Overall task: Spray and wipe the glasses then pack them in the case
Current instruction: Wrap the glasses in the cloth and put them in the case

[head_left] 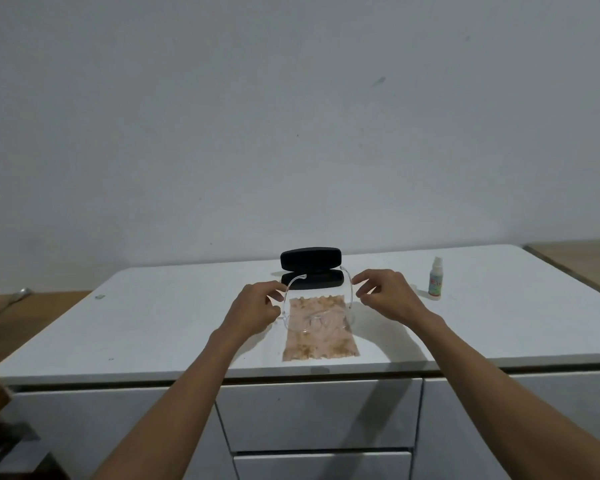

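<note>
Clear-framed glasses (pixel 317 322) hang just above a pinkish patterned cloth (pixel 319 336) on the white tabletop (pixel 146 327), temples unfolded and pointing away from me. My left hand (pixel 257 304) pinches the left temple and my right hand (pixel 383 294) pinches the right temple. Behind the glasses a black case (pixel 311 268) lies open, its lid standing up. A small white spray bottle (pixel 435 279) stands upright to the right, apart from both hands.
The tabletop tops a white cabinet with drawers (pixel 319 414) below its front edge. A wooden surface (pixel 32 306) adjoins on the left, another (pixel 579 254) on the right. A plain wall rises directly behind.
</note>
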